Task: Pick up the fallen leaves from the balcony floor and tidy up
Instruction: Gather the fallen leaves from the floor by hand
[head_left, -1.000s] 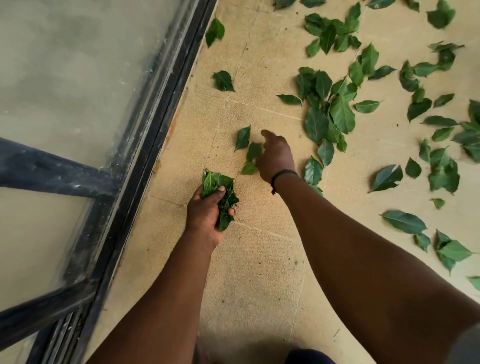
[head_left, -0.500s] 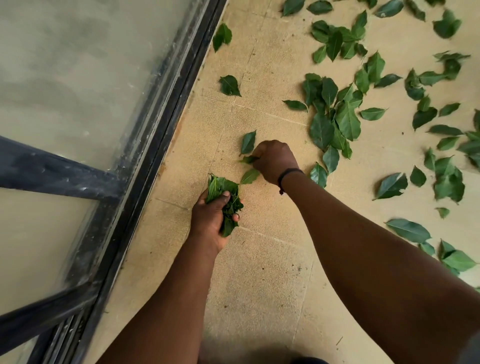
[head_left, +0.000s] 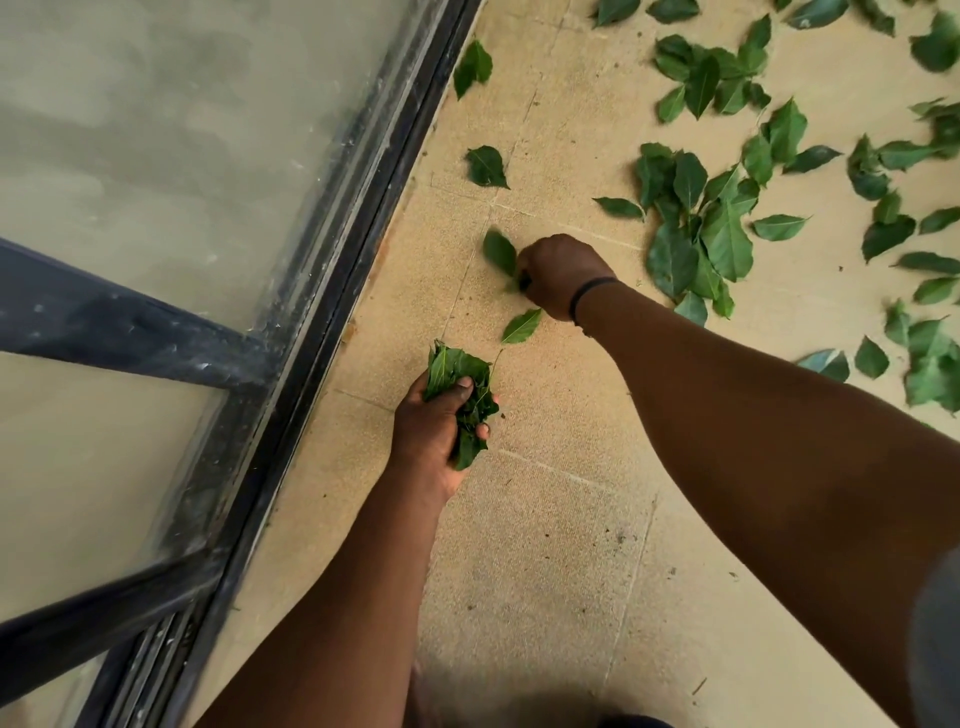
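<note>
Nearest the viewer, the left hand (head_left: 434, 431) clenches a crumpled wad of green leaves (head_left: 460, 395) above the tan tiled balcony floor (head_left: 545, 545). Just beyond lies one small pale-green leaf (head_left: 521, 326) — loose, near the right wrist. Farther on, the right hand (head_left: 558, 273), wearing a black wristband (head_left: 589, 296), pinches a blurred dark-green leaf (head_left: 500, 253) in curled fingers. Beyond, many scattered green leaves (head_left: 722, 228) cover the tiles beside the black-framed glass door (head_left: 332, 260). Risk: an overfull wad may shed leaves when another is tucked in.
</note>
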